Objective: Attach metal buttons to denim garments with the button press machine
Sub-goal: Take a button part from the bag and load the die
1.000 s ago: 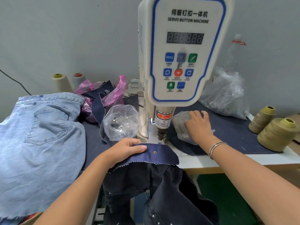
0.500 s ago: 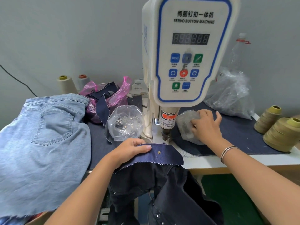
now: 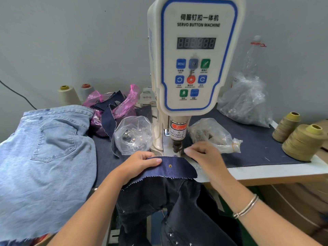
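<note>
- Right hand (image 3: 202, 154) has left the clear bag (image 3: 212, 134) and come back beside the press head (image 3: 176, 145), fingers curled; whether it pinches a button, cannot tell.
- White bench (image 3: 266, 172) under a dark denim mat (image 3: 252, 146), grey wall behind, thread cones (image 3: 301, 142) at right, light jeans (image 3: 44, 157) at left.
- Dark waistband (image 3: 170, 168) lies at the bench's front edge, running left to right, rest of it hanging down.
- Left hand (image 3: 137, 165) grips its left end, thumb on top.

Matt dark denim waistband (image 3: 174, 168) with frayed edge and shiny metal rivet (image 3: 170, 165); glossy plastic machine panel (image 3: 195, 55); crinkled clear plastic bag (image 3: 133, 137); faded light denim (image 3: 44, 157).
</note>
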Available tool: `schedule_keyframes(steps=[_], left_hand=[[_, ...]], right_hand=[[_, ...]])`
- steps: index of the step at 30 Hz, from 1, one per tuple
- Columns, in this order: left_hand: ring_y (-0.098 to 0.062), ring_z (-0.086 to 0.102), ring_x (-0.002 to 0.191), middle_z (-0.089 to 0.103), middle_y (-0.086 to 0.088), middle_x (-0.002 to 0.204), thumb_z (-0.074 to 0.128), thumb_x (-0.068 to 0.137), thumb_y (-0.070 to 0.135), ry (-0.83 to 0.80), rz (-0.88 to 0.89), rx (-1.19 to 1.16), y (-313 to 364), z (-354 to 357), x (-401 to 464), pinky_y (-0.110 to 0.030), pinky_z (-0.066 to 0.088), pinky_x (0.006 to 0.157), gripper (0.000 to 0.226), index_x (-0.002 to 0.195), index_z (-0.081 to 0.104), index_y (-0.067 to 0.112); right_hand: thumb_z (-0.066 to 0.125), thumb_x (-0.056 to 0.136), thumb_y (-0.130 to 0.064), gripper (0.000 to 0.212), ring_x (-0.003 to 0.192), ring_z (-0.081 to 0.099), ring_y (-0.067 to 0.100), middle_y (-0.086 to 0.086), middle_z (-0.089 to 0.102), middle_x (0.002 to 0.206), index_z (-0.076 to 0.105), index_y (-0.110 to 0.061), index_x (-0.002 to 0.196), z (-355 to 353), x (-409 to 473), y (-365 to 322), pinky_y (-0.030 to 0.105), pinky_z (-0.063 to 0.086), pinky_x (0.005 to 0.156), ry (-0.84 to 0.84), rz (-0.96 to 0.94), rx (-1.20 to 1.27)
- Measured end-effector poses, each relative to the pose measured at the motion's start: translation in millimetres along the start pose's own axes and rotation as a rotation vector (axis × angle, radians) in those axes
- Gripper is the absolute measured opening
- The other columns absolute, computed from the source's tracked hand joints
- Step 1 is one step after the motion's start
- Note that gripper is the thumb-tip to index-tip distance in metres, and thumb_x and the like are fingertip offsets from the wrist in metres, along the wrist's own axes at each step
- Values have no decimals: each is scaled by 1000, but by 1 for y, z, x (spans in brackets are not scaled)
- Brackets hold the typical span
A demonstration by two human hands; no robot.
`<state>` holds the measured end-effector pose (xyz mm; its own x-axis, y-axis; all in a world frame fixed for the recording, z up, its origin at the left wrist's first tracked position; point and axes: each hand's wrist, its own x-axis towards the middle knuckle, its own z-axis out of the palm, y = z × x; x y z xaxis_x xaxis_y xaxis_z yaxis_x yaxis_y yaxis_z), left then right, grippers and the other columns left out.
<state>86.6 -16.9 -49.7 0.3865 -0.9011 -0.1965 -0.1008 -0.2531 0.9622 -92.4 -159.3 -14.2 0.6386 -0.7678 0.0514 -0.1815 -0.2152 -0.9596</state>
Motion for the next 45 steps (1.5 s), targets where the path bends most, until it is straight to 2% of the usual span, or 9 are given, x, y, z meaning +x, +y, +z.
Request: schedule_keyframes(steps=[3, 7, 11, 17, 24, 29, 34, 41, 45], left_hand=[[-7, 50, 54, 55, 6, 60, 66, 89, 24, 7, -5, -3, 1, 1, 0, -15, 41, 55, 32, 57, 61, 23], [-9, 49, 56, 53, 1, 63, 67, 87, 25, -7, -7, -25, 0, -1, 0, -17, 39, 57, 28, 60, 59, 21], [-7, 40, 52, 45, 6, 57, 74, 77, 37, -44, -16, 11, 1, -5, -2, -15, 33, 52, 35, 56, 52, 22], [-8, 26, 46, 30, 5, 52, 74, 62, 43, -112, -23, -45, 2, -9, -4, -17, 23, 47, 43, 51, 37, 23], [-10, 29, 48, 32, 1, 54, 73, 67, 33, -65, -28, -113, 0, -9, -4, -26, 21, 51, 38, 53, 40, 20], [-11, 30, 49, 34, -3, 57, 69, 71, 28, -52, -33, -134, -1, -8, -5, -27, 22, 52, 33, 60, 41, 15], [-11, 29, 50, 32, -3, 57, 74, 64, 33, -33, -19, -133, -2, -7, -4, -28, 20, 53, 39, 58, 40, 15], [-10, 30, 48, 33, 1, 54, 74, 62, 37, -35, -10, -127, -2, -8, -3, -24, 23, 50, 40, 54, 40, 18], [-9, 30, 48, 34, 1, 53, 70, 69, 30, -32, -10, -130, -2, -8, -3, -24, 23, 50, 36, 54, 40, 18]], right_hand=[[70, 82, -16, 12, 69, 55, 5, 2, 64, 67, 71, -8, 74, 14, -7, 6, 15, 42, 65, -29, 117, 140], [71, 83, -22, 13, 69, 59, -11, -16, 70, 74, 73, -25, 71, 23, -11, 12, 3, 40, 58, 4, 145, 173], [71, 83, -25, 16, 71, 61, -13, -19, 72, 76, 74, -29, 68, 22, -10, 11, 4, 41, 60, -32, 184, 207], [69, 84, -24, 16, 85, 57, 16, 6, 65, 85, 77, -22, 71, 26, -9, 7, 33, 43, 83, -123, 313, 360], [68, 82, -12, 15, 90, 60, 18, 6, 71, 84, 74, -13, 68, 34, -10, 2, 31, 41, 87, -137, 340, 500], [66, 82, -12, 29, 73, 62, 7, -3, 71, 68, 74, -15, 55, 32, -8, 0, 22, 42, 76, -149, 406, 553], [69, 78, -18, 18, 95, 59, 16, 0, 72, 81, 75, -14, 62, 29, -9, -1, 31, 37, 91, -178, 474, 561], [69, 78, -17, 12, 91, 61, 17, 4, 71, 86, 76, -10, 71, 25, -11, -6, 34, 41, 98, -200, 573, 609], [68, 80, -16, 13, 85, 61, 17, 4, 71, 81, 75, -10, 70, 23, -12, -12, 31, 41, 90, -192, 597, 602]])
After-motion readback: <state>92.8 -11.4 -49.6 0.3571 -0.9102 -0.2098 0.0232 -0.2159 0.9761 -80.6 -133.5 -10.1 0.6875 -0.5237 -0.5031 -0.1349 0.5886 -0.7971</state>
